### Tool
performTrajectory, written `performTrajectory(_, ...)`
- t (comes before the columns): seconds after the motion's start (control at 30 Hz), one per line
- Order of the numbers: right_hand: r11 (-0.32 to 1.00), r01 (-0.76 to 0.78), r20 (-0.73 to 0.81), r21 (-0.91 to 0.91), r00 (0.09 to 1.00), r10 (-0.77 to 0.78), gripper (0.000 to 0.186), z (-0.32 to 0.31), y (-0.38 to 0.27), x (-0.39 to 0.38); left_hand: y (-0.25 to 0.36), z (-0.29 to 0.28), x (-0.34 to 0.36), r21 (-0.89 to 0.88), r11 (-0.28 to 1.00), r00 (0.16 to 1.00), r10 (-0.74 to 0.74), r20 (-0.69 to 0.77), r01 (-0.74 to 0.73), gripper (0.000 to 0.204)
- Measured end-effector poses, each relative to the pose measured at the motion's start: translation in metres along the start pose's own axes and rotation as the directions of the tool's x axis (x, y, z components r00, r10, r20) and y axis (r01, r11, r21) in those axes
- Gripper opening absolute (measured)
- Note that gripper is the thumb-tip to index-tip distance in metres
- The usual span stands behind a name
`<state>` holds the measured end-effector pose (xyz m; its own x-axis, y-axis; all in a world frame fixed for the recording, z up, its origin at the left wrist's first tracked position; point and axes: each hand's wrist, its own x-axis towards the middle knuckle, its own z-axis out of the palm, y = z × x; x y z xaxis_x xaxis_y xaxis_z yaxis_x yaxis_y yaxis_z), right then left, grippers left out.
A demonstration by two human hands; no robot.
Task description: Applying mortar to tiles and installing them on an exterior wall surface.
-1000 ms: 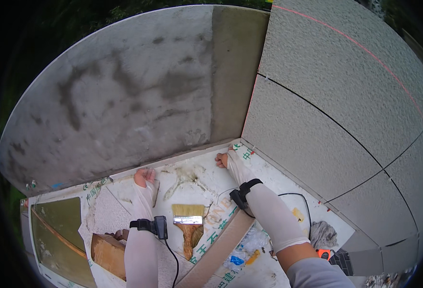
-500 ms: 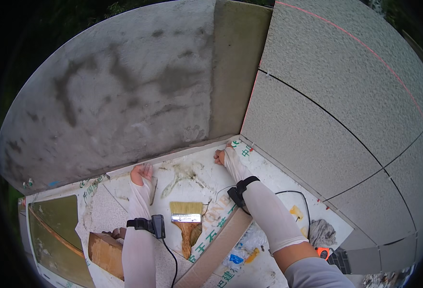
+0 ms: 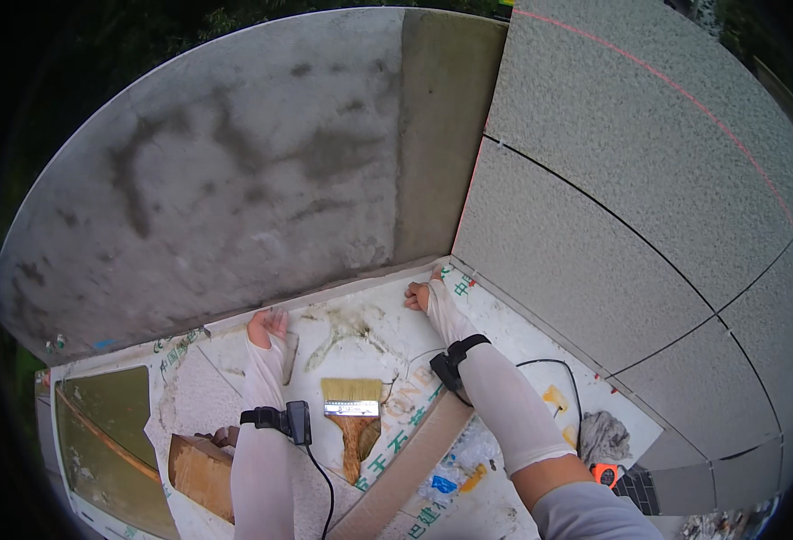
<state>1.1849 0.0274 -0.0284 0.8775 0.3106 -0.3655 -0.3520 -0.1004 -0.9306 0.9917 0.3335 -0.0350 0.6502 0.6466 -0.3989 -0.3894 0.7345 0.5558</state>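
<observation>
My left hand [image 3: 265, 326], its fingers apart and slightly bent, touches the board's back edge beside a narrow pale strip [image 3: 324, 292] at the foot of the grey wall. My right hand [image 3: 423, 294], partly curled, is at the same edge near the inner corner; what its fingers hold, if anything, is hidden. Both forearms wear white sleeves and black strapped devices with cables. Between them on the white printed board [image 3: 315, 360] lies a wide wooden-handled brush [image 3: 351, 441]. A cardboard box [image 3: 198, 477] is left of my left forearm.
A grey cement wall [image 3: 252, 153] stands behind, a textured panelled wall [image 3: 639, 171] with a red laser line at right. A long brown strip [image 3: 396, 477], plastic bags [image 3: 459, 454], a grey rag [image 3: 603, 436] and an orange tape measure [image 3: 605, 475] lie nearby. A glazed frame [image 3: 99, 450] is at lower left.
Both hands remain at the back edge with little visible movement. The whole view has shifted slightly up, then back down.
</observation>
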Motion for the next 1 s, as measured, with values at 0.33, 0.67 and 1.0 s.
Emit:
performTrajectory(0.33,1.000,0.001,0.094,-0.031,0.996,0.002,0.034,-0.004,0.001,0.000,0.000,-0.006,0.005,0.018,1.000,0.997,0.012,0.078,-0.013,0.036)
performTrajectory(0.67,0.979,0.063,0.090,-0.195,0.995,-0.046,0.019,-0.006,-0.004,-0.003,-0.001,-0.001,-0.001,-0.029,1.000,0.999,0.005,0.036,-0.004,0.032)
performTrajectory(1.0,0.986,-0.135,0.218,0.097,0.970,0.112,0.067,-0.017,-0.013,-0.003,-0.002,0.006,-0.006,-0.032,0.999,0.999,0.039,0.014,-0.038,0.049)
